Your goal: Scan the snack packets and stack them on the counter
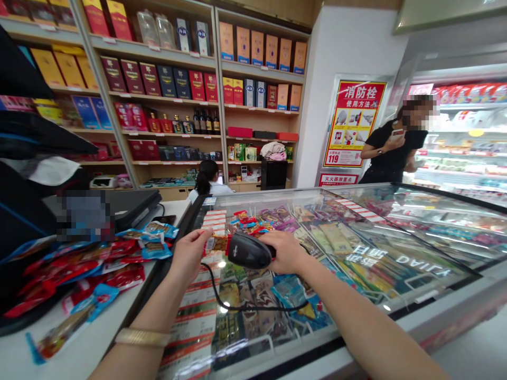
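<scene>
My right hand (287,252) grips scanner (249,252), long axis level, nose pointing left at snack packet (216,244) pinched in my left hand (189,254); packet print unreadable, partly hidden.

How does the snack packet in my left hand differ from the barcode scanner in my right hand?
The snack packet is small, flat and printed in red and orange; the barcode scanner is bulkier, rounded and black. The packet is pinched at its edge by the left hand; the scanner is gripped by the right hand and trails a black cord. Both are held over the glass freezer lid.
</scene>
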Available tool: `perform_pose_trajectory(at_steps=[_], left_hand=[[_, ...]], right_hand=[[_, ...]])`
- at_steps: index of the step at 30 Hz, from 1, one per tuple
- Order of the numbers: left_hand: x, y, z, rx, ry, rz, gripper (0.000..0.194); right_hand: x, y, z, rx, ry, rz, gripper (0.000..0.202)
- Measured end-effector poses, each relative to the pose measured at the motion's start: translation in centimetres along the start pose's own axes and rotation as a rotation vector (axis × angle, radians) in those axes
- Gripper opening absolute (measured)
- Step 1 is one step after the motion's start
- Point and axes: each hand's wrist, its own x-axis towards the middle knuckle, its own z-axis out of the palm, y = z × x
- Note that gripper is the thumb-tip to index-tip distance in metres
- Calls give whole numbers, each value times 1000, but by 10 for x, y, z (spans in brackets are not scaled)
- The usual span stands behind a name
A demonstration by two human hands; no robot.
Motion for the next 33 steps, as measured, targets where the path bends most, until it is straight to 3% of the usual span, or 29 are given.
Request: perform_pose_trajectory(at_steps=[13,33], left_hand=[[-4,3,3,38,26,2,42],[-2,0,2,35,13,5,40]], right_hand=[[1,-5,-2,-5,-60,59,23],[1,0,1,15,-48,48,22]])
